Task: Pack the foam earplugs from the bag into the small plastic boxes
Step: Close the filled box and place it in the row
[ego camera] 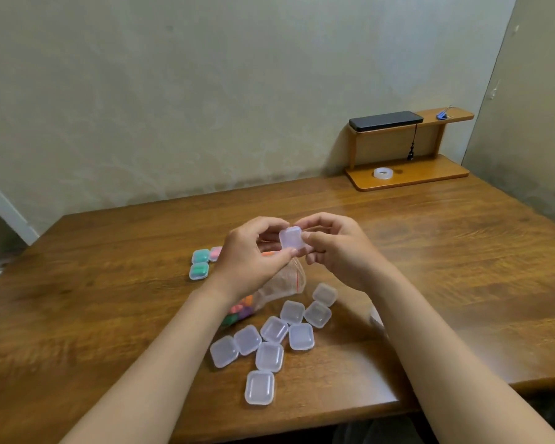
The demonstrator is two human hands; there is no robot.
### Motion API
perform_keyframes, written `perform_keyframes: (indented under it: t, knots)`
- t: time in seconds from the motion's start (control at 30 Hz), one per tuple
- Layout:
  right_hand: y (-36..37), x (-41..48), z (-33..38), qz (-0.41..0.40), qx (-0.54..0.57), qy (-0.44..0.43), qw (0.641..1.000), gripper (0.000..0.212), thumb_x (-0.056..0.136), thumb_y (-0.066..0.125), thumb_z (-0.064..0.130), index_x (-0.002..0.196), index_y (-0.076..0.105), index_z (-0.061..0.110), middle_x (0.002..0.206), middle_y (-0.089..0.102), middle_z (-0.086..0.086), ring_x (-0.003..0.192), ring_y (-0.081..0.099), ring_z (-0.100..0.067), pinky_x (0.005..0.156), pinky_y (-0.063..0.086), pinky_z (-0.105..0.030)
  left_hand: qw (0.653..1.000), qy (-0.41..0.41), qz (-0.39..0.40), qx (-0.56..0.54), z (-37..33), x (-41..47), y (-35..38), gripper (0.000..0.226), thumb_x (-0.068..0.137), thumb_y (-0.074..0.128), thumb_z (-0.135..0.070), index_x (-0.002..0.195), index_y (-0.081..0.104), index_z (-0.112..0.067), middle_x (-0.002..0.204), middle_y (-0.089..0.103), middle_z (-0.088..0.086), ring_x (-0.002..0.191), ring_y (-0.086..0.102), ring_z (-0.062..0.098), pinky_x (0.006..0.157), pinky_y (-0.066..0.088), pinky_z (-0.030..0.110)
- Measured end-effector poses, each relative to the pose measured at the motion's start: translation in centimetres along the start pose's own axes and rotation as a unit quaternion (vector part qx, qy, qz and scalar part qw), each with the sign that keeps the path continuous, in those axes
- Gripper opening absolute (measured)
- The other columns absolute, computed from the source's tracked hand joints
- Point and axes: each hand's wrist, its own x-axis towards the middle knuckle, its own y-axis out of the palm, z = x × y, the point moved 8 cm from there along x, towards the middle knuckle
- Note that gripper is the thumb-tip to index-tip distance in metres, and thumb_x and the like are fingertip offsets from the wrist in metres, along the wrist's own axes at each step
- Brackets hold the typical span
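Above the bag (pixel 285 279), left hand (pixel 250 255) and right hand (pixel 337 251) both pinch one small box (pixel 291 240); surface (pixel 462 267) extends wide to the bag's right.

My wooden worktop (pixel 462 267) sits in a corner between 2 pale, blotchy walls (pixel 173 91). At its far right stands a small 2-tier wooden shelf (pixel 436 172). Soft light sheens the wood.

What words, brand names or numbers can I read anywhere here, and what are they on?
None: no readable text shows anywhere in this view.
The small clear box pinched by the left hand and right hand, the empty boxes and the earplug bag show no lettering.
The black device on the wooden shelf and the tape roll bear no visible marks.
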Motion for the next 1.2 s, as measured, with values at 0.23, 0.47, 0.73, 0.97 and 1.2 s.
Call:
perform_keyframes:
  t: [0.23, 0.47, 0.73, 0.97, 1.2]
  knots:
    - [2.6, 0.4, -0.3, 0.017, 0.031, 0.005, 0.999, 0.019, 0.093, 0.058, -0.005, 0.111, 0.064, -0.002, 0.099, 0.072, -0.019, 0.083, 0.072, -0.032, 0.074, 0.059, -0.038, 0.984, -0.083, -0.066, -0.141, 2.1, -1.8, -2.5, 0.031, 0.083, 0.079, -0.004, 0.109, 0.07, -0.021, 0.105, 0.074, -0.003, 0.101, 0.071, 0.01, 0.086, 0.059, 0.024]
    - [4.1, 0.6, 0.0, 0.011, -0.051, -0.016, 0.999, 0.015, 0.092, 0.063, 0.002, 0.107, 0.067, 0.005, 0.092, 0.073, -0.017, 0.079, 0.071, -0.023, 0.078, 0.059, -0.044, 0.993, -0.046, -0.054, -0.09, 2.1, -2.3, -3.3, 0.024, 0.085, 0.077, -0.006, 0.107, 0.075, -0.016, 0.102, 0.075, -0.006, 0.1, 0.07, 0.008, 0.084, 0.058, 0.024]
    - [4.7, 0.2, 0.3, -0.004, -0.124, -0.047, 0.991, 0.017, 0.089, 0.069, 0.005, 0.105, 0.069, 0.008, 0.093, 0.074, -0.012, 0.085, 0.073, -0.02, 0.073, 0.062, -0.032, 0.994, -0.011, -0.057, -0.094, 1.8, -2.8, -3.2, 0.029, 0.087, 0.073, -0.001, 0.102, 0.075, -0.026, 0.105, 0.073, -0.007, 0.103, 0.07, 0.008, 0.083, 0.057, 0.02]
    - [4.7, -0.3, 1.3, -0.053, -0.242, -0.145, 0.958, 0.03, 0.08, 0.082, 0.021, 0.109, 0.071, 0.018, 0.094, 0.071, 0.004, 0.085, 0.068, -0.012, 0.075, 0.059, -0.028, 0.99, -0.057, -0.069, -0.109, 3.0, -2.9, -3.2, 0.026, 0.088, 0.075, -0.006, 0.109, 0.071, -0.021, 0.108, 0.071, -0.001, 0.105, 0.069, 0.012, 0.084, 0.057, 0.022]
    - [4.9, -0.9, 2.2, -0.062, -0.238, -0.191, 0.95, 0.033, 0.089, 0.068, 0.003, 0.118, 0.07, 0.019, 0.104, 0.065, 0.002, 0.087, 0.069, -0.016, 0.077, 0.061, -0.043, 0.985, -0.06, -0.071, -0.142, 3.0, -3.0, -3.2, 0.032, 0.086, 0.074, 0.0, 0.109, 0.069, -0.02, 0.102, 0.073, -0.003, 0.097, 0.07, 0.011, 0.082, 0.057, 0.023]
